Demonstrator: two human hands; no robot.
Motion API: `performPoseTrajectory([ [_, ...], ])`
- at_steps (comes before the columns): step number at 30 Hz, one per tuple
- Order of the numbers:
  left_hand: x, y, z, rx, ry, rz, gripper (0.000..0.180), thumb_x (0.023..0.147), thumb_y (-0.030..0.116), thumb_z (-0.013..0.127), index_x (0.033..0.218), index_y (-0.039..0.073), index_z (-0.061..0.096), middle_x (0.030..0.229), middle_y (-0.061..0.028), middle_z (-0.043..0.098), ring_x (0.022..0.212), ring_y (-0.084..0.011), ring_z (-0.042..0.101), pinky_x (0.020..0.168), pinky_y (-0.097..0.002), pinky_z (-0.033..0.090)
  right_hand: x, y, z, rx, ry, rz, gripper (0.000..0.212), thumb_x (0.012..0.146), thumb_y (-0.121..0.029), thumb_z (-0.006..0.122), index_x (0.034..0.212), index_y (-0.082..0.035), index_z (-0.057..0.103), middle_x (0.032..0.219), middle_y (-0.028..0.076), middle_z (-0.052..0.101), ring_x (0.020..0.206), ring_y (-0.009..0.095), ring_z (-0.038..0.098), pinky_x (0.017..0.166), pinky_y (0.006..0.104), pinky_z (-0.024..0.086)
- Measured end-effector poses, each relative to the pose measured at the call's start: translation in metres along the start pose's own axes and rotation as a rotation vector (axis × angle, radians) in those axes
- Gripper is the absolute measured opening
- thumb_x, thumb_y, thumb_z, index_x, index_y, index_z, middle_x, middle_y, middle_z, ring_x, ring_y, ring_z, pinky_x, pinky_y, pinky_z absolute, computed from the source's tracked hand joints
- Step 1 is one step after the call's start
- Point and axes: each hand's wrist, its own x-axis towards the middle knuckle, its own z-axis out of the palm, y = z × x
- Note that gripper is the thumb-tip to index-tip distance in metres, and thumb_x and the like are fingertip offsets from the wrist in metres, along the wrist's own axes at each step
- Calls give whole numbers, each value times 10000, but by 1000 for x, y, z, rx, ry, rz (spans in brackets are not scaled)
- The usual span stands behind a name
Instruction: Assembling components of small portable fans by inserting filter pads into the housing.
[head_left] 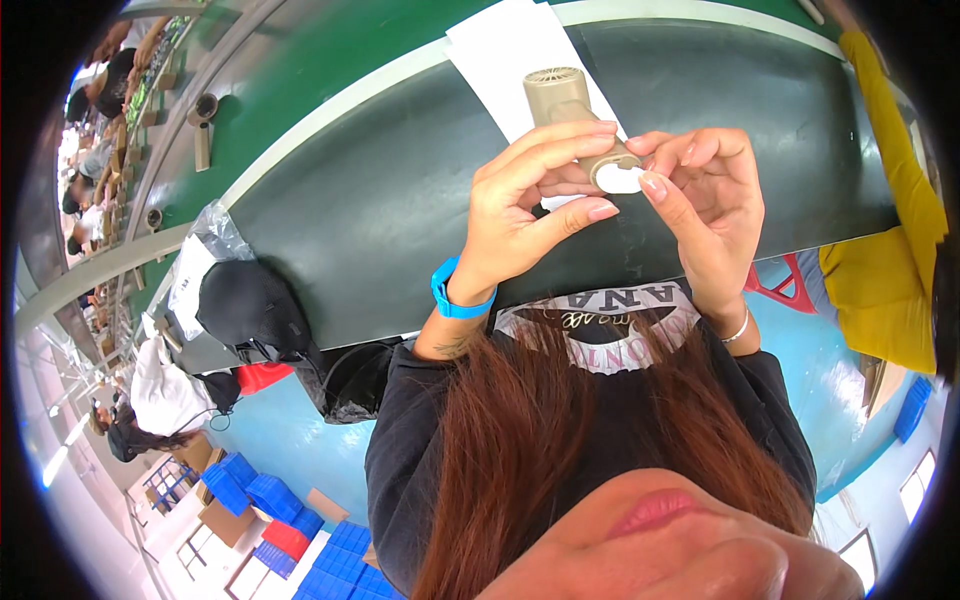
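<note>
A gold-beige hair dryer [556,97] with a slotted round end is held over the dark tabletop, its handle end toward me. The fingers of my left hand [508,205] wrap around the handle, with the thumb stretched out below it. A small white oval piece [618,179] lies against the handle's end; whether it is a sticker or a cap I cannot tell. My right hand [715,190] pinches the edge of that piece between thumb and fingers.
White sheets [490,65] lie under the hair dryer on the dark tabletop [370,190]. Beyond runs a green belt [290,95] with another hair dryer [202,140]. At left are a black rounded item [255,308] and clear plastic [222,232]. A co-worker's yellow sleeve [885,130] reaches in at right.
</note>
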Motion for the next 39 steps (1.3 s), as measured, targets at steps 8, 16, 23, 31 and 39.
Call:
performPoseTrajectory([
  [8, 3, -2, -2, 3, -16, 3, 430, 761, -84, 683, 1174, -26, 582, 1249, -164, 534, 998, -242, 634, 837, -327, 573, 3, -1, -3, -28, 2, 45, 289, 825, 102, 607, 999, -43, 428, 859, 60, 558, 1015, 187, 579, 861, 318, 473],
  [16, 6, -4, -3, 25, -26, 11, 424, 766, -93, 671, 1175, -24, 582, 1251, -166, 533, 1024, -250, 626, 854, -333, 565, 7, 0, -4, -30, 0, 49, 282, 823, 101, 609, 988, -44, 432, 860, 61, 560, 1006, 186, 583, 854, 316, 476],
  [23, 10, -2, -3, 4, -16, 11, 411, 770, -92, 669, 1167, -26, 586, 1244, -164, 537, 1022, -247, 626, 854, -335, 568, 12, -4, -6, -1, -8, 73, 279, 821, 107, 605, 974, -46, 429, 854, 60, 554, 998, 185, 584, 844, 313, 479],
  [31, 12, -3, -3, 8, -1, 21, 412, 767, -92, 672, 1165, -24, 590, 1243, -162, 539, 1014, -236, 627, 848, -331, 572, 16, -6, -4, -30, -7, 90, 284, 816, 113, 606, 970, -45, 428, 848, 57, 551, 996, 187, 583, 845, 317, 478],
  [39, 14, -5, -3, -32, 0, -28, 398, 777, -63, 669, 1165, -49, 583, 1242, -206, 535, 1143, -294, 550, 928, -389, 512, 20, -5, -7, -46, -17, 81, 283, 812, 117, 607, 967, -41, 431, 849, 59, 557, 1003, 189, 581, 860, 319, 474],
])
